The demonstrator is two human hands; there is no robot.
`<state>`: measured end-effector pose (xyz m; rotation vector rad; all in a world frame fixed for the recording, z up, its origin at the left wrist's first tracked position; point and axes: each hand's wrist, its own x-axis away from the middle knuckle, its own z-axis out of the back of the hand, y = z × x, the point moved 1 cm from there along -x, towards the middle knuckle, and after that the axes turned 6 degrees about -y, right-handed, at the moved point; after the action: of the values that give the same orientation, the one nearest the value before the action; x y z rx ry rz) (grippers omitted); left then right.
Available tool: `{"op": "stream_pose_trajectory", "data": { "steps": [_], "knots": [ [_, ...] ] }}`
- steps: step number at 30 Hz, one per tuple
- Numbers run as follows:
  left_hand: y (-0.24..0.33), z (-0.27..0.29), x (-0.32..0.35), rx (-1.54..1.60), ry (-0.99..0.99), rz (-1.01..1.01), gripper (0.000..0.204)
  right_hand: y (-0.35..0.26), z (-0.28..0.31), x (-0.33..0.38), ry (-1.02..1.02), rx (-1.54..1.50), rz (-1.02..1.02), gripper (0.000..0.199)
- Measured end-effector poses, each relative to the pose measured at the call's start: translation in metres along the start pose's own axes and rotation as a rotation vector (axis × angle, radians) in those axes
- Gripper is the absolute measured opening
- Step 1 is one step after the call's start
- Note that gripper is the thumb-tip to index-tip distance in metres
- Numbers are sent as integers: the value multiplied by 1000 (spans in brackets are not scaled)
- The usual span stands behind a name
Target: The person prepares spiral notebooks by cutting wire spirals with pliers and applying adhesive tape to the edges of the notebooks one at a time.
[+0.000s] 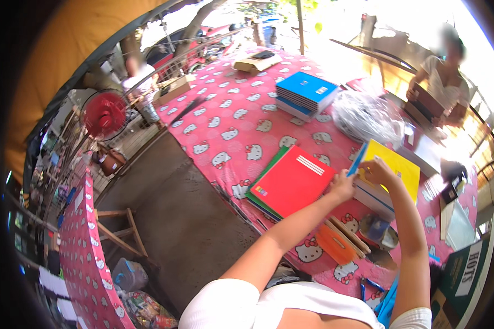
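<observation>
A thick stack of notebooks with a yellow cover on top lies in front of me at the right. At its left edge stands a narrow blue strip, perhaps a notebook cover. My left hand is closed at the lower end of this blue strip. Bent over the yellow cover's near left corner, my right hand has its fingers curled in a pinch; what is between them is too small to tell. Left of both hands lies a red notebook, fanned over a green notebook.
Farther back sit a stack of blue notebooks and crumpled clear plastic. Nearer are an orange box, a small container and blue-handled pliers. Two people are beyond the table; the right one holds a brown board. A red fan stands left.
</observation>
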<state>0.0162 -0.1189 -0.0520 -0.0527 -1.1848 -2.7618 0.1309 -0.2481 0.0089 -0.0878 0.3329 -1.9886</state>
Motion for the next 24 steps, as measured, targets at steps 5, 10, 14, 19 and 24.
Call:
{"op": "stream_pose_trajectory", "data": {
  "steps": [5,10,14,19,24],
  "knots": [
    [13,0,-3,108,118,-36,56,3,61,16,367,-222,-262,36],
    [24,43,-15,74,549,-522,44,-124,106,26,94,-9,49,37],
    [49,50,-24,282,392,-640,29,-104,110,70,497,-22,-166,54],
    [67,83,-18,709,266,-615,26,-6,74,142,894,-191,-514,80],
    [71,83,-20,829,83,-548,35,30,27,146,941,-584,-595,68]
  ]
}}
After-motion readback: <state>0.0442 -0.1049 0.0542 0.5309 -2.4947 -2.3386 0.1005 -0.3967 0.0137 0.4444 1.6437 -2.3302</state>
